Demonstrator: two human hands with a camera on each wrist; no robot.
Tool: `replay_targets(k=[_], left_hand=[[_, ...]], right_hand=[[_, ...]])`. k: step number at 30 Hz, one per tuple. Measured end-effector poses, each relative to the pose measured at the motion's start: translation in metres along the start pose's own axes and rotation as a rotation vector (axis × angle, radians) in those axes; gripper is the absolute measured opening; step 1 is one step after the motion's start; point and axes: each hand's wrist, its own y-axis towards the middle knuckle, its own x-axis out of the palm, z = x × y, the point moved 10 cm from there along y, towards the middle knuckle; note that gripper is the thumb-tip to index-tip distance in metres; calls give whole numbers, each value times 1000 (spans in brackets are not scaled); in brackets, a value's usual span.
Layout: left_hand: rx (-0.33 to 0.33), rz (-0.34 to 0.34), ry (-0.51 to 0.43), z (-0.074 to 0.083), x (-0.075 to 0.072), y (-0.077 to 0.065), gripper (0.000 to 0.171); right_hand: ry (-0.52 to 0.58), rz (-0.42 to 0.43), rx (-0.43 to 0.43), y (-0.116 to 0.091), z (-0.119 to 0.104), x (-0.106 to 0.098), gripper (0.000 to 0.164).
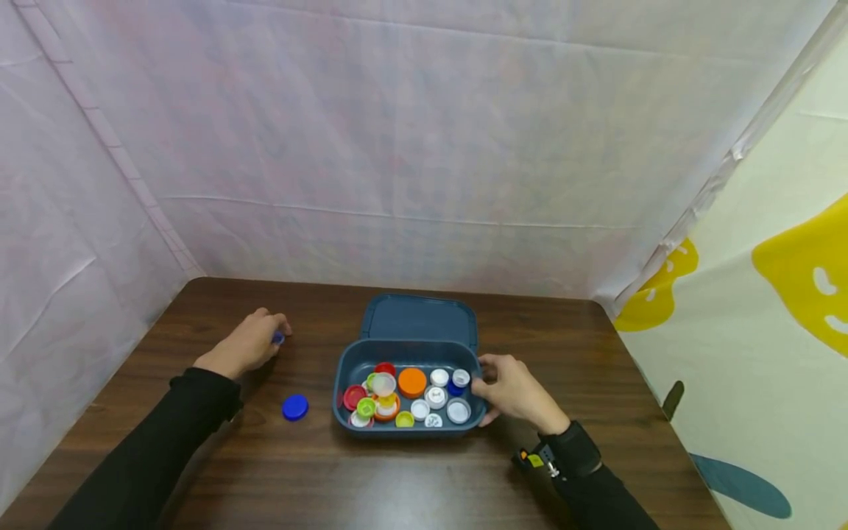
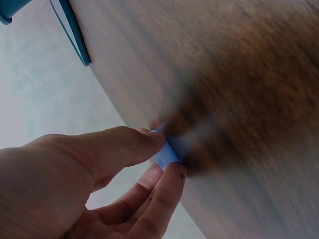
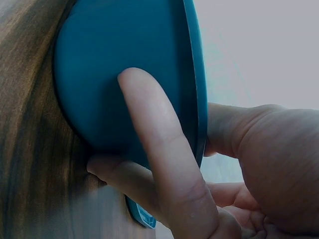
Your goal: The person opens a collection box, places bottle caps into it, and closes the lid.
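My left hand (image 1: 249, 344) is at the table's left side, pinching a small blue bottle cap (image 2: 167, 155) between thumb and fingertips, at or just above the wood. A larger blue cap (image 1: 294, 407) lies on the table, nearer to me. In the middle stands a dark blue-grey plastic box (image 1: 404, 432) with bottle caps in it: an orange cap (image 1: 412, 383), a red cap (image 1: 354, 397), a green cap (image 1: 366, 408) and several white ones. My right hand (image 1: 517, 390) grips the box's right wall, thumb over the rim, fingers against the outside (image 3: 99, 89).
The box's lid (image 1: 420, 322) lies folded back behind it. White sheeting (image 1: 397, 147) hangs along the back and left edges of the brown wooden table (image 1: 424, 486). To the right is a pale cloth with yellow shapes (image 1: 815, 272).
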Motion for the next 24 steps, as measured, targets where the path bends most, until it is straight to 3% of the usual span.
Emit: replay_targets(k=[15,19,24], left_hand=[[3,-5,6,5,1,-2,24],[32,24,-1,16,-1,-3,22],[111,110,-15,43,-10,-5,21]], right_hand=[[21,-22,-26,-1,-3,1,52],[23,-25,-27,-1,-3,1,52],[14,-26,-27,-1,-3,1,52]])
